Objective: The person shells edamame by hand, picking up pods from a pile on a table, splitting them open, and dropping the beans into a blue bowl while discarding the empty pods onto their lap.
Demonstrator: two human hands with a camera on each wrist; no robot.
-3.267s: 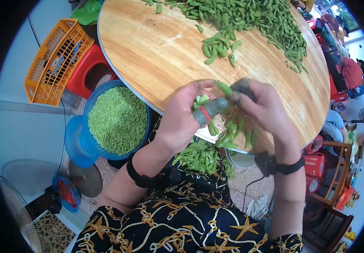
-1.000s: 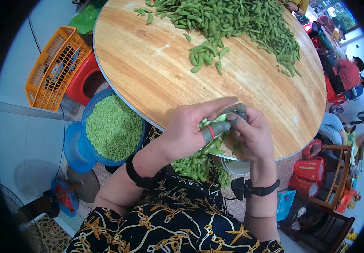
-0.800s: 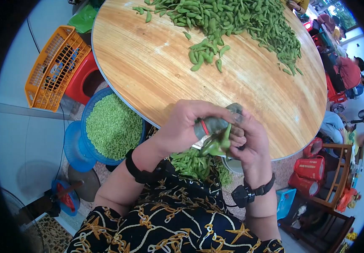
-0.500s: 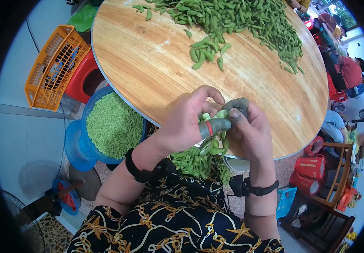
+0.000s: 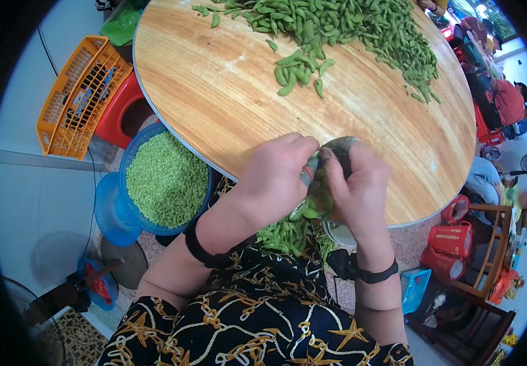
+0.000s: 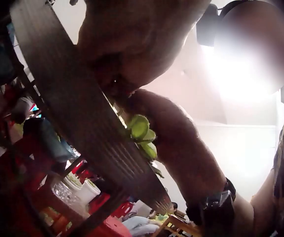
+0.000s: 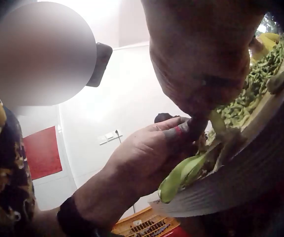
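From the head view, your left hand [image 5: 272, 183] and right hand [image 5: 356, 192] meet at the near rim of the round wooden tabletop [image 5: 227, 104], fingers curled together, pinching a smooth green pod [image 5: 312, 204] whose long axis hangs downward. From the right wrist view, the pod [image 7: 184, 175] curves down-left below the rim.

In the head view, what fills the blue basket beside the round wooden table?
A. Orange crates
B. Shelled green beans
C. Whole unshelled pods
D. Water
B. The blue basket left of the table is heaped with small shelled green beans, while the whole pods lie piled on the tabletop.
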